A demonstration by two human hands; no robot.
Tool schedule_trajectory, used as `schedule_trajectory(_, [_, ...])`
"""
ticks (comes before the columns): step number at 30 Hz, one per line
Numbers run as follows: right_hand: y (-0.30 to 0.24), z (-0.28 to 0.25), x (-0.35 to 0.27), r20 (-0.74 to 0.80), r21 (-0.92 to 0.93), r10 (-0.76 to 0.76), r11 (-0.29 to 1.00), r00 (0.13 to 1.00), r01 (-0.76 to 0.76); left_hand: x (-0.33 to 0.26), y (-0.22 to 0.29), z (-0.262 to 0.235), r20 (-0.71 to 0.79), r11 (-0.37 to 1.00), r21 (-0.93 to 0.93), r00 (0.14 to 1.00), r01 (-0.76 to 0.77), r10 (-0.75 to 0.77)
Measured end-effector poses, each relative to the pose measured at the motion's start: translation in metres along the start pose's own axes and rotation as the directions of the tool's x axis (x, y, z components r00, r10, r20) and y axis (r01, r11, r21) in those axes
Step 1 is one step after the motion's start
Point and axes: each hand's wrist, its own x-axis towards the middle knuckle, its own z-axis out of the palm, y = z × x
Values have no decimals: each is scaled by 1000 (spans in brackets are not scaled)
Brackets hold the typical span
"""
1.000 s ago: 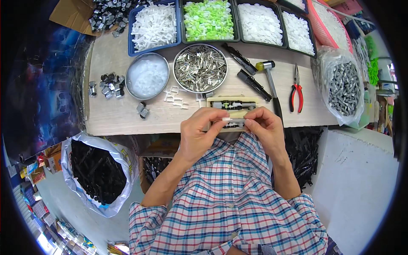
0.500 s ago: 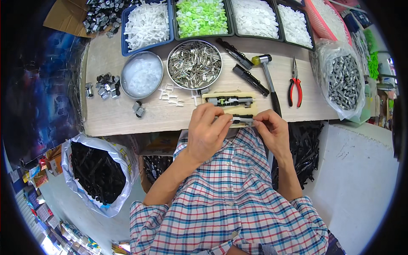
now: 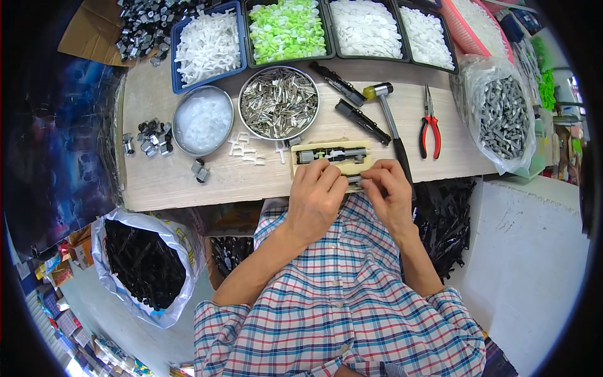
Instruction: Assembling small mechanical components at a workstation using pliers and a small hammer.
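The left hand [image 3: 316,191] and the right hand [image 3: 388,188] sit close together at the near edge of the counter [image 3: 176,179]. Both hands are curled and pinch a small dark and silver part [image 3: 353,181] between their fingertips. The part is right between the hands, touching a pale wooden block [image 3: 298,154]. On the block lies a long dark piece [image 3: 331,154], just past the fingers. A hammer [image 3: 389,122] with a black grip lies beside the right hand. Red pliers [image 3: 430,122] lie farther right. A round tin of shiny metal bits [image 3: 278,102] sits behind the block, and a round tin of white bits [image 3: 202,120] sits to its left
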Motion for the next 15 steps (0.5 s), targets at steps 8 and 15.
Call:
schedule_trajectory(8, [20,22,-14,-110,-50,-123,992,986,118,2,0,1,36,999,3,999,-38,38])
schedule_trajectory(15, [24,-5,-13,-63,190,-17,981,998,29,-1,-3,-6,56,1000,23,998,-21,20])
